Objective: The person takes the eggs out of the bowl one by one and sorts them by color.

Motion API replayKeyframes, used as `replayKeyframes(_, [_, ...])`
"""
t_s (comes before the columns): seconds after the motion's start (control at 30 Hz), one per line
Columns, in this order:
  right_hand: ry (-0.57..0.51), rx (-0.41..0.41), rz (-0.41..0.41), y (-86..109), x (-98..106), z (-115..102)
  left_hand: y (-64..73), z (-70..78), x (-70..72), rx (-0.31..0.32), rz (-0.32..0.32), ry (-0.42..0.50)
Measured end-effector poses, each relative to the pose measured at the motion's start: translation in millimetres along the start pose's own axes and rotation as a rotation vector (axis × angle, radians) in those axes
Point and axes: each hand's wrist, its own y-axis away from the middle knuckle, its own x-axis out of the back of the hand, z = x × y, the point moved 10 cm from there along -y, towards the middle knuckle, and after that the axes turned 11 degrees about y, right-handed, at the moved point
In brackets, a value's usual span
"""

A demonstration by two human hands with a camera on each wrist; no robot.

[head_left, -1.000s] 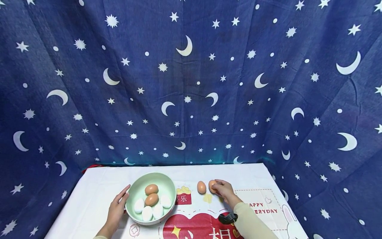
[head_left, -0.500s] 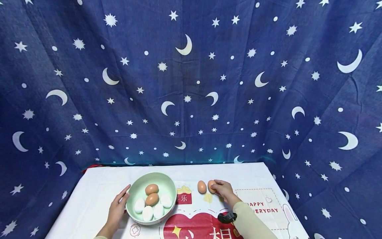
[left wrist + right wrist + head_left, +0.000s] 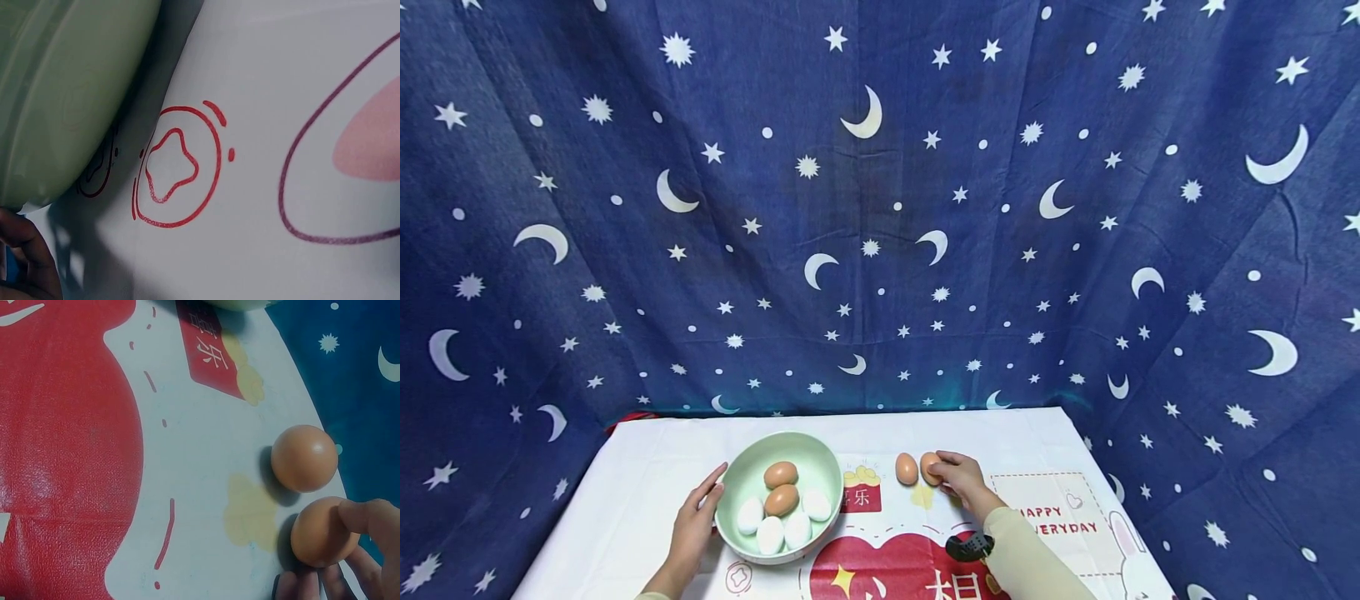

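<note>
Right hand pinches a brown egg on the table, just beside a second egg — probably light, stiff, slick, crackable, so grip its sides gently — left hand, fingers fairly straight, against the bowl.

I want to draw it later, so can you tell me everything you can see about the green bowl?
The green bowl is round and wide, pale green, with a smooth inside and a thin rim. It could be plastic or ceramic; I can't tell which. It stands with its opening up on the white printed cloth, left of the middle. Two brown eggs and four white eggs lie inside. The person's left grip seems to touch its left side.
</note>
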Motion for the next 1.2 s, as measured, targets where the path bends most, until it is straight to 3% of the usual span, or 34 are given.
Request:
replayKeyframes(0.5, [0.000, -0.001, 0.002, 0.5, 3, -2, 1.3, 2.2, -0.2, -0.007, 0.005, -0.002])
replayKeyframes(0.73, [-0.071, 0.003, 0.078, 2.7, 15, -7, 0.9, 0.4, -0.1, -0.007, 0.009, -0.007])
replayKeyframes(0.97, [-0.131, 0.107, 0.129, 12.7, 18, -36, 0.7, 0.0, -0.6, -0.011, -0.001, -0.003])
replayKeyframes(1.2, [-0.205, 0.172, 0.077, 26.1, -7, -80, -0.7, 0.4, -0.4, -0.019, 0.004, -0.009])
